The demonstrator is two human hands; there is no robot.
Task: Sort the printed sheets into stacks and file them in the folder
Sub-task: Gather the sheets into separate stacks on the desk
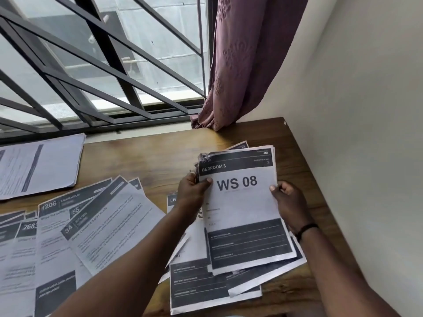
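The bundle of sheets [242, 202], topped by the "WS 08" page, is held over the right side of the table [295, 156], above more sheets lying underneath [206, 287]. Paper this thin is light, floppy and slides apart, so both side edges are the place to grip. The left hand [192, 191] pinches the left edge; the right hand [288, 202] clasps the right edge, its fingers probably behind. Loose pages [91, 225] fan out to the left.

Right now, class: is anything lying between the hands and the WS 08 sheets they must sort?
Nothing visible. The left hand and right hand already grip the WS 08 sheets by their side edges, above more sheets on the table. No folder can be made out for certain.
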